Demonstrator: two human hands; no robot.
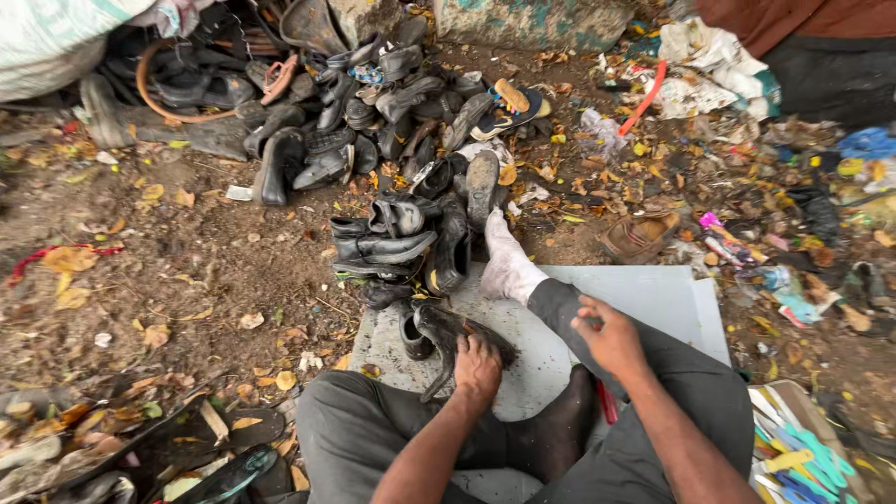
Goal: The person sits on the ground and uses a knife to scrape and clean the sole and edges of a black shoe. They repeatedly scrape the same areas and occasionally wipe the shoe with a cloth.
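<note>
I sit on the ground with my legs in grey trousers across a pale board point(653, 294). My left hand point(478, 367) presses down on a worn black shoe point(446, 333) that lies on the board in front of me. My right hand point(611, 336) rests on my right knee, fingers curled, and I cannot tell if it holds anything. My foot in a white sock point(509, 266) reaches toward a small stack of black shoes point(397, 243).
A big heap of old black shoes and sandals point(345, 103) fills the far ground. Dry leaves and litter cover the dirt. A brown sandal point(637, 237) lies right of the stack. Coloured strips point(803, 457) sit in a box at bottom right, scrap soles point(224, 439) at bottom left.
</note>
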